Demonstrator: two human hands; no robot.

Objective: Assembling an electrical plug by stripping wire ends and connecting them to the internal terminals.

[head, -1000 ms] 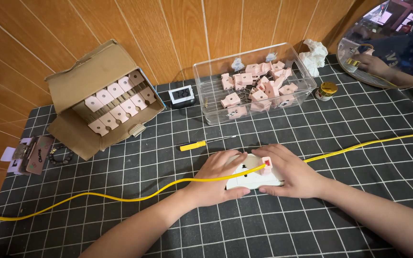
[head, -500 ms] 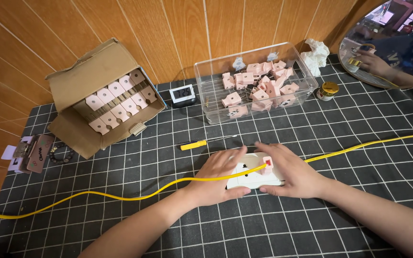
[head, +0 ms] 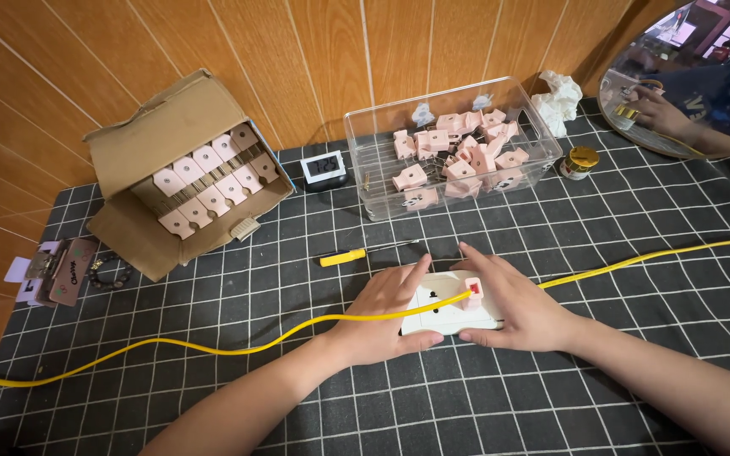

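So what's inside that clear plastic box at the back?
The clear plastic box holds a loose pile of pink plug parts, some with white faces. Whatever lies under the pile, and each part's underside, is covered.

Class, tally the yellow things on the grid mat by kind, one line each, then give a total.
Long yellow cable lying across the mat: 1
Small yellow-handled screwdriver: 1
Small yellow-lidded jar: 1
Total: 3
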